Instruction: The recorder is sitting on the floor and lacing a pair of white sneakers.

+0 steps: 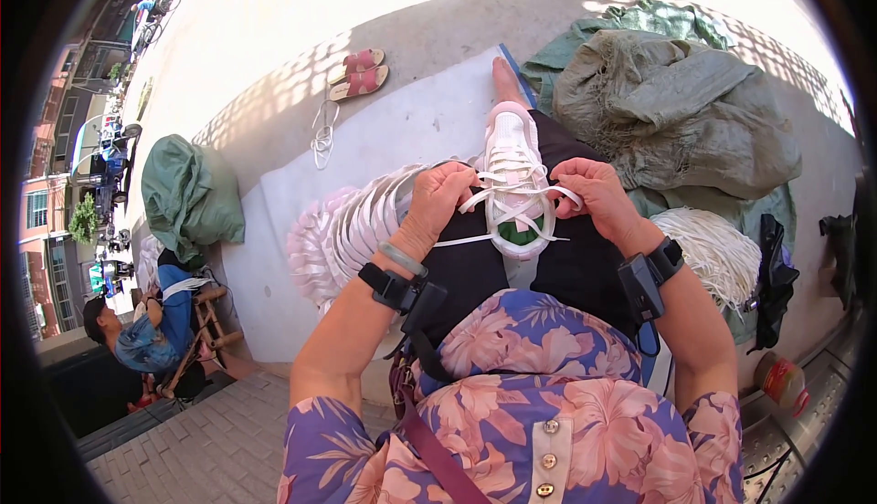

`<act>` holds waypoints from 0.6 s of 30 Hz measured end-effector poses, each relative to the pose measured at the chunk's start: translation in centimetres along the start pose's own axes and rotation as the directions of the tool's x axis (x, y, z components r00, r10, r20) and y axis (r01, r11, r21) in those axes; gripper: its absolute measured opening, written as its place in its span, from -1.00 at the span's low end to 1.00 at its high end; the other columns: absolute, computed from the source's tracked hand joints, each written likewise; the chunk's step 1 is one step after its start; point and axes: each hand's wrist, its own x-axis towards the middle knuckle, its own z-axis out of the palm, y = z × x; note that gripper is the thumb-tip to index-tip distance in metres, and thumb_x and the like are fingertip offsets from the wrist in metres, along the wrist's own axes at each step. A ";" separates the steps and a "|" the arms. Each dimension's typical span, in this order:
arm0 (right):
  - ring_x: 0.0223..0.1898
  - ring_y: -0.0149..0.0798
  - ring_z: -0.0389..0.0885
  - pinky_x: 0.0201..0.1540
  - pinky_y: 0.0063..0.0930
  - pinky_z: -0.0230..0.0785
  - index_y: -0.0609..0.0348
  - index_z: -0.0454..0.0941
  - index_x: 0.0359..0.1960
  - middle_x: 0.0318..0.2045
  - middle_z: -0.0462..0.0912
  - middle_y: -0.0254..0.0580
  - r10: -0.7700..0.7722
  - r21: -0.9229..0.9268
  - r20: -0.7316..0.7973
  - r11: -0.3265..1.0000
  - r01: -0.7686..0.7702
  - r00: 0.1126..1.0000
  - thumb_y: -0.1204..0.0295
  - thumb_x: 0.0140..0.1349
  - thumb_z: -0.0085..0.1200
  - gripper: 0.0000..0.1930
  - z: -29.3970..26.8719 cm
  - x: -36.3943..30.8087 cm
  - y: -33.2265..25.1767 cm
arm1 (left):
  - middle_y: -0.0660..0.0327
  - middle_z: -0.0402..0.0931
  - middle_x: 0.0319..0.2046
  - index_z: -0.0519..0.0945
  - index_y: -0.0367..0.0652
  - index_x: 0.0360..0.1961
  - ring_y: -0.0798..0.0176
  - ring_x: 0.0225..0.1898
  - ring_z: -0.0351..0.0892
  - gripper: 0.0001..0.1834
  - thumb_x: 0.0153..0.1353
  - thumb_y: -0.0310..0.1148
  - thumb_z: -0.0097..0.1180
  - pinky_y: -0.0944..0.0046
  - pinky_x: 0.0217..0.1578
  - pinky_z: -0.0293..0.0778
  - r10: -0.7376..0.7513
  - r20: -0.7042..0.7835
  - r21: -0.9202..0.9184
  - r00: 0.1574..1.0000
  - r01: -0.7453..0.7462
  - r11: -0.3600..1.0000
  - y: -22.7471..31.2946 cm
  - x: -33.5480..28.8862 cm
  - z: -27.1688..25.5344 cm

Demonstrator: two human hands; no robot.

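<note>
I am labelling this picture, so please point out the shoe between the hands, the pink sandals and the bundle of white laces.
Shoe [515, 177]: head view, on its laced middle.
Pink sandals [363, 82]: head view, lower sandal's strap.
Bundle of white laces [708, 250]: head view, its middle.

I'm looking at an outdoor, street-side work spot: sunlight falls on bare concrete ground in the upper part of the frame, and buildings and vehicles line the far left. Bulky sacks at upper right, a heap of white laces at right and a row of pink-and-white shoes left of centre suggest shoe-lacing done in quantity; brick paving shows at lower left.
</note>
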 end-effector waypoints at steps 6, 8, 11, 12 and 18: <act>-0.63 -0.57 0.45 -0.69 -0.68 0.31 0.18 0.50 -0.39 -0.59 0.54 -0.34 -0.026 -0.330 -0.040 0.944 0.012 0.999 0.45 0.08 0.11 -0.90 1.0 1.7 0.2 | 0.26 0.44 -0.72 0.54 -0.27 -0.48 0.43 -0.63 0.42 -0.85 0.01 -0.38 0.07 0.41 -0.54 0.35 0.287 -0.165 0.493 0.944 -0.173 0.853 -2.5 1.1 0.6; -0.62 -0.56 0.44 -0.67 -0.65 0.30 0.19 0.51 -0.43 -0.60 0.53 -0.36 -0.005 -0.384 -0.068 0.923 -0.022 0.998 0.44 0.07 0.12 -0.90 1.5 2.1 0.0 | 0.21 0.46 -0.71 0.56 -0.24 -0.49 0.33 -0.64 0.45 -0.81 -0.01 -0.32 0.10 0.34 -0.52 0.37 0.293 -0.172 0.526 0.941 -0.164 0.835 -2.4 1.2 0.8; -0.61 -0.52 0.42 -0.61 -0.58 0.29 0.21 0.52 -0.49 -0.62 0.52 -0.38 -0.043 -0.451 -0.110 0.892 -0.011 0.993 0.42 0.04 0.14 -0.88 1.3 2.6 0.4 | 0.16 0.49 -0.69 0.59 -0.23 -0.52 0.27 -0.63 0.47 -0.78 -0.03 -0.26 0.11 0.30 -0.50 0.39 0.176 -0.186 0.603 0.967 -0.029 0.797 -1.3 1.0 1.5; -0.59 -0.50 0.43 -0.56 -0.55 0.30 0.23 0.53 -0.52 -0.63 0.51 -0.39 -0.104 -0.470 -0.118 0.882 0.036 0.988 0.41 0.03 0.15 -0.86 1.3 2.8 0.8 | 0.14 0.50 -0.69 0.59 -0.22 -0.53 0.25 -0.63 0.49 -0.76 -0.03 -0.24 0.11 0.28 -0.49 0.39 0.158 -0.191 0.613 0.969 -0.008 0.790 -1.3 1.0 1.7; -0.55 -0.37 0.51 -0.47 -0.47 0.34 0.22 0.54 -0.51 -0.61 0.56 -0.26 -0.273 -0.587 -0.123 0.795 0.152 0.954 0.42 -0.01 0.11 -0.88 0.8 3.7 2.6 | 0.31 0.46 -0.70 0.57 -0.28 -0.55 0.53 -0.73 0.33 -0.73 0.09 -0.25 0.12 0.46 -0.76 0.23 0.055 -0.200 0.597 0.978 0.077 0.798 -1.8 1.9 1.8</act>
